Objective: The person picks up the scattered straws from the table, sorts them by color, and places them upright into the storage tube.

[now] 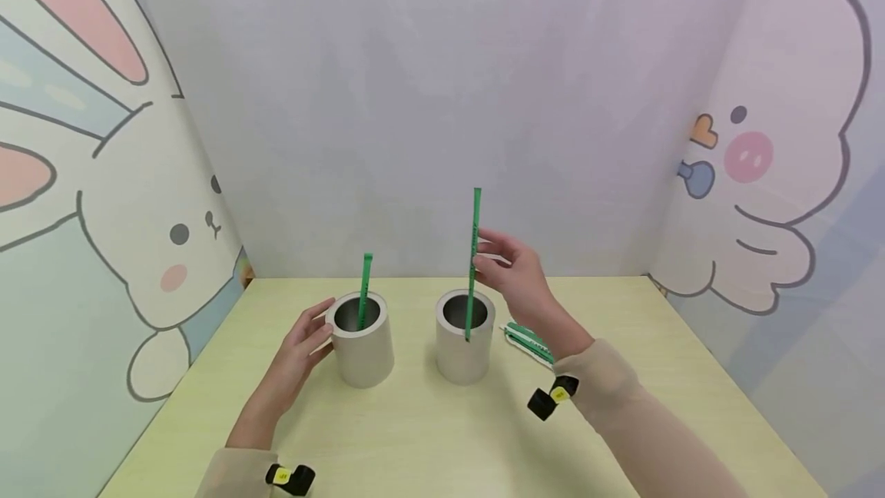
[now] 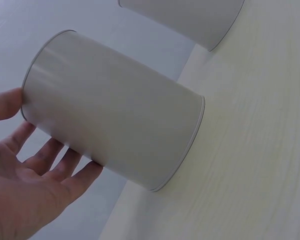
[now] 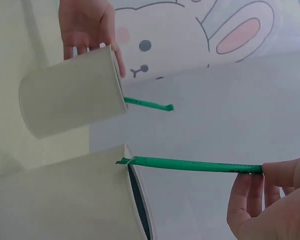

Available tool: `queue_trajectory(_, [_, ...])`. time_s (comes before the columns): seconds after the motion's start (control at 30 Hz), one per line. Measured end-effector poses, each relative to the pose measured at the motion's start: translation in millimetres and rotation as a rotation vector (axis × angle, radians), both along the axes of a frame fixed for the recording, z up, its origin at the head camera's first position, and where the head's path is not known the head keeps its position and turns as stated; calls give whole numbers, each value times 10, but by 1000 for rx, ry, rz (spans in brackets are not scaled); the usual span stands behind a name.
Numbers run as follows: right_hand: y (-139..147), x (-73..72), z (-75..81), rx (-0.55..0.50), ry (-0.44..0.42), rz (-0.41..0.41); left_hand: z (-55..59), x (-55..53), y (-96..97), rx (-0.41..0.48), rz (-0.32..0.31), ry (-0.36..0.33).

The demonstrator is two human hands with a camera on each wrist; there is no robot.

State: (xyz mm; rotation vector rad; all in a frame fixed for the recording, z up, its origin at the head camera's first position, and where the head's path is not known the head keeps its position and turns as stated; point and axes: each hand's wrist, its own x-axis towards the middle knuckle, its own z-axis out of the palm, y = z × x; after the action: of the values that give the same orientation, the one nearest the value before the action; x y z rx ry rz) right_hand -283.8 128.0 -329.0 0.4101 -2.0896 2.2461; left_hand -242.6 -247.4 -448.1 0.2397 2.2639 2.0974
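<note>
My left hand (image 1: 302, 348) holds the left side of a white cylindrical pot (image 1: 364, 360), thumb at its rim and fingers against its wall. A green-wrapped straw (image 1: 366, 283) stands in that pot, rising above the rim. Between thumb and fingers, my right hand (image 1: 515, 271) pinches the upper part of a second green-wrapped straw (image 1: 475, 252). This straw is nearly upright, its lower end right at the near rim of the right white pot (image 1: 463, 360). In the right wrist view, that lower end (image 3: 124, 161) overlaps the pot's rim.
Several more green-wrapped straws (image 1: 528, 340) lie on the pale wood table (image 1: 429, 436), to the right of the right pot and partly behind my right forearm. A white cloth (image 1: 442, 114) hangs behind the table. Cartoon-printed panels (image 1: 159, 267) flank both sides.
</note>
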Motion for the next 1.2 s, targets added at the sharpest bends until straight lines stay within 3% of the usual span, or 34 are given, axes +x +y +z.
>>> queue_trajectory(0.3, [-387,18,104,-128,26,11,26,-21,-30,-11,-33,-4])
queue_trajectory(0.7, [-668,-43,37,-198,67,-35,50,-36,-39,-7,-58,-14])
queue_trajectory(0.97, [-927,-95,20,-225,69,-100,44,-43,-36,-8,-50,-14])
queue_trajectory(1.2, [-1167,-123,22,-270,110,-100,60,-34,-12,-4,-28,-9])
